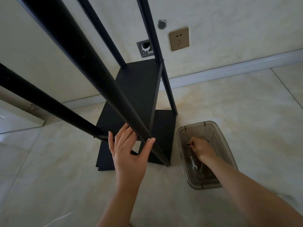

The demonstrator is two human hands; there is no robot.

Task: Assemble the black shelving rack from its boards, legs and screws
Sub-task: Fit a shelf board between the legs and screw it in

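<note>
- Rack [136, 99] standing upright on floor [229, 99] against wall, legs running vertical.
- Left hand [129, 149] lying open, steadying front leg [114, 95].
- Right hand [202, 149] pinching a small part inside bin [227, 145]; wrench [193, 163] lying in it.

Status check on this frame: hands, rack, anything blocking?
Left hand steadies rack leg. Right hand in bin, pinching a small part. Nothing blocking.

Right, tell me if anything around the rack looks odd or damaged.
One thing: the wall plate behind the rack is open, a round hole with a white fitting exposed, beside the intact socket. The rack looks straight. The left hand rests on a leg; the right hand picks in the bin.
</note>
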